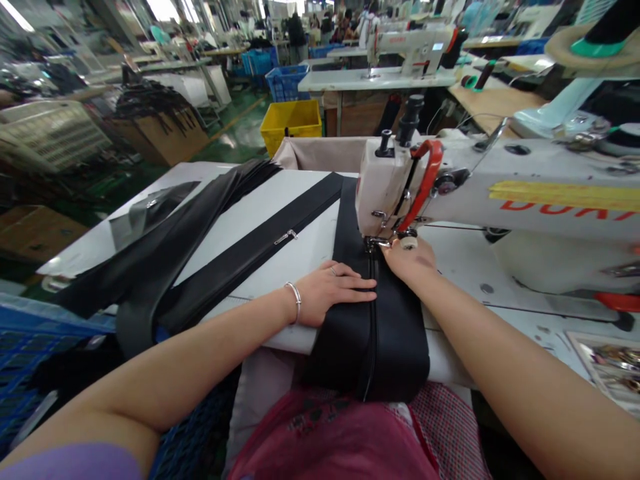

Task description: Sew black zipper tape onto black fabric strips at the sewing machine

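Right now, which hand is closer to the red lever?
Right. The right hand is just below the red lever; the left hand is farther, down and to the left, on the black strip.

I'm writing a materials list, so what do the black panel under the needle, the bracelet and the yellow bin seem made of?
Black panel: probably coated fabric or leather, low-sheen; it bends smoothly, with no visible weave.
Bracelet: likely polished metal, silvery with bright glints.
Yellow bin: apparently molded plastic, given its uniform color and stiff walls.
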### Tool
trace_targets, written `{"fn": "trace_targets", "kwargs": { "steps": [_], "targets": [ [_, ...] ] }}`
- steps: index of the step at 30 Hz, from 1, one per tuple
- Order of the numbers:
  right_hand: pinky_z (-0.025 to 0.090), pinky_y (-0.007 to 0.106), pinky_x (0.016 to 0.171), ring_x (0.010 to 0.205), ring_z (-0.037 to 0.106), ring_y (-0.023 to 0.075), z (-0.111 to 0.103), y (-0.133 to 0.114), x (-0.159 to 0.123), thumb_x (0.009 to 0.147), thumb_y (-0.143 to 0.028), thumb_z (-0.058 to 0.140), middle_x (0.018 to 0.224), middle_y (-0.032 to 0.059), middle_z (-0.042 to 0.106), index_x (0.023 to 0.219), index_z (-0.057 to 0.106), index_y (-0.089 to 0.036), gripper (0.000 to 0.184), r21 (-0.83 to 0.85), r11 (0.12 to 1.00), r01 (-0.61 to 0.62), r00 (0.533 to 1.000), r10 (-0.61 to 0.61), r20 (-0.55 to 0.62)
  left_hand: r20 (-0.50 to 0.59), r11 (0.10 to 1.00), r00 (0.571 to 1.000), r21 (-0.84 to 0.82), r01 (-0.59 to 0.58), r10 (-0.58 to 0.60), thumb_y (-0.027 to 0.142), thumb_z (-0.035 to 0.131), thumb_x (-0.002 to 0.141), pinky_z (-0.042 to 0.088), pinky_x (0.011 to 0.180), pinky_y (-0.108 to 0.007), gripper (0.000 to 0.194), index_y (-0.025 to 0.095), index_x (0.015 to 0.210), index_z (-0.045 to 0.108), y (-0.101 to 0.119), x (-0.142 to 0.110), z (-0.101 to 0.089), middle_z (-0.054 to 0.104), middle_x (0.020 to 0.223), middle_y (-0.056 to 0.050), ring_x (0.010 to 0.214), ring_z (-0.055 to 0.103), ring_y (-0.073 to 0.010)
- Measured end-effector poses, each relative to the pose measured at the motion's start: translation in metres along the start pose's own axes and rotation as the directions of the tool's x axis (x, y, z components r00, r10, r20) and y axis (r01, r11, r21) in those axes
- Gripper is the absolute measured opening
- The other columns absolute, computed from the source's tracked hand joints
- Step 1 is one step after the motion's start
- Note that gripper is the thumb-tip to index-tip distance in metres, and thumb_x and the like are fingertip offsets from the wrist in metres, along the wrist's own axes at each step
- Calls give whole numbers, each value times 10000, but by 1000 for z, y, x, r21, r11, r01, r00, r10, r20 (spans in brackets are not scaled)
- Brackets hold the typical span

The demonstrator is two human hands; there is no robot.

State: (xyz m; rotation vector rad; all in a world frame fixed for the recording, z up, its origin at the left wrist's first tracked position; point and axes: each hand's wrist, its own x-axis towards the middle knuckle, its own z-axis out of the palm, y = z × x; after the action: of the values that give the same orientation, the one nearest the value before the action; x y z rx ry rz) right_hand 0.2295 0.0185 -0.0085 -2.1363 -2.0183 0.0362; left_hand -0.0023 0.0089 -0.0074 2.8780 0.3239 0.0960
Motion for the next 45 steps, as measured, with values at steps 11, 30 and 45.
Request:
{"fn": "trace_targets", "kwargs": {
  "steps": [11, 30, 45],
  "targets": [
    [453, 352, 988, 1204, 478, 228, 2, 6, -167, 917, -196, 501, 1284, 71, 573, 1219, 588, -162, 317, 108, 754, 648, 761, -635, -136, 62, 989, 995, 127, 69, -77, 293, 625, 675, 90, 1175, -451, 901, 216, 1482, 232, -1, 1, -1, 179, 1566, -78, 1432, 186, -252],
    [546, 376, 881, 1204, 516, 273, -2, 7, -179, 899, -282, 468, 1320, 111, 564, 1212, 600, -101, 384, 70, 715, 696, 715, -679, -169, 117, 992, 991, 115, 58, -72, 322, 645, 663, 85, 1178, -475, 918, 217, 1481, 242, 3, 3, -7, 180, 1566, -77, 1438, 166, -269],
    [504, 335, 936, 1097, 576, 200, -2, 11, -147, 886, -88, 478, 1176, 62, 645, 1188, 613, -164, 339, 164, 741, 651, 757, -617, -216, -44, 994, 996, 73, 77, -74, 565, 430, 909, 129, 1176, -476, 621, 242, 1435, 360, 6, 2, -1, 319, 1516, -73, 1411, 263, -257]
  ]
}}
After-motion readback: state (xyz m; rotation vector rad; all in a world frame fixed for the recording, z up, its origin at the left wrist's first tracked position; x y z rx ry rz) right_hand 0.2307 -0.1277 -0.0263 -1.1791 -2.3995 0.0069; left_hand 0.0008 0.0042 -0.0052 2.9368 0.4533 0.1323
